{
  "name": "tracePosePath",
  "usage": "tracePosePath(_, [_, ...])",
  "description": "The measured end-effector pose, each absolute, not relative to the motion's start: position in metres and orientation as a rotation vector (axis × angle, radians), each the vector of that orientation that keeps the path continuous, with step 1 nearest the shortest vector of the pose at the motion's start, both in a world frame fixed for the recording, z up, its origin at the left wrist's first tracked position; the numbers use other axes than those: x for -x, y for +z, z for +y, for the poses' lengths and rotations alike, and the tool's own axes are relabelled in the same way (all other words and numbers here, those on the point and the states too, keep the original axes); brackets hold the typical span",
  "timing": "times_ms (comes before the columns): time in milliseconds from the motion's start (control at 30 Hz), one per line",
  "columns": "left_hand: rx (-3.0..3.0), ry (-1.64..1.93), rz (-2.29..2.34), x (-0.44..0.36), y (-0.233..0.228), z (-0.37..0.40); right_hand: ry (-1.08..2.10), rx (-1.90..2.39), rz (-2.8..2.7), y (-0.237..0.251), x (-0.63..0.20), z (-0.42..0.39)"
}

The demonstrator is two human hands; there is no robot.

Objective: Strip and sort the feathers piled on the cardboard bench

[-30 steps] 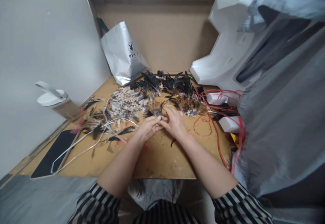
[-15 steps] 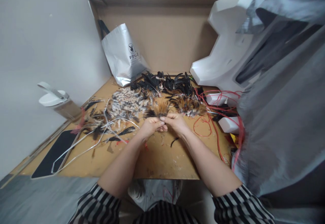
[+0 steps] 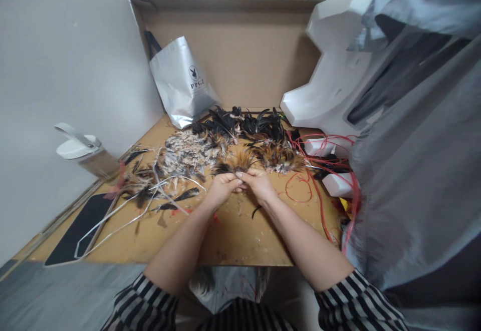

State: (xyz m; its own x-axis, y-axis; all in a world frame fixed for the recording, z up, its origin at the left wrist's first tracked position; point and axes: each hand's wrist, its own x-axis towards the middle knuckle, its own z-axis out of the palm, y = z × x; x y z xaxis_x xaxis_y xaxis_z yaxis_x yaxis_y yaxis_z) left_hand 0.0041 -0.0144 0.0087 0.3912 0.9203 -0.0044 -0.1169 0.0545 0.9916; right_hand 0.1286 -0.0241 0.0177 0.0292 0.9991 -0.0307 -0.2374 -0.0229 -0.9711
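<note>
feather bunch (image 3: pixel 239 161) — fanned beyond left grip (image 3: pixel 222 186) and right grip (image 3: pixel 259 183) | both — pinched closed on its base

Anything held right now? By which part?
Yes: a feather bunch, pinched at its near, gathered end by the left grip and right grip together.

Person's bare L forearm (image 3: pixel 178 243) & R forearm (image 3: pixel 310 243) extend fwd from lower L & R, angled in twd ctr., elbows wide apart. Wrists (image 3: pixel 275 202) approx. straight. L hand (image 3: pixel 221 187) & R hand (image 3: pixel 259 185) meet mid-view, touching; fingers (image 3: pixel 239 189) curled in, thumbs (image 3: pixel 233 181) on top, tips close tog. in a pinch.
</note>
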Motion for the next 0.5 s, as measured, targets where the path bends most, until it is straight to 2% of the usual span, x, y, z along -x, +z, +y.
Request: tracePosePath(500, [-1.320,1.036,0.888,-0.0013,0.0064,-0.0075,1.302,1.004,-1.011,0.0149,-0.1293,-0.0199])
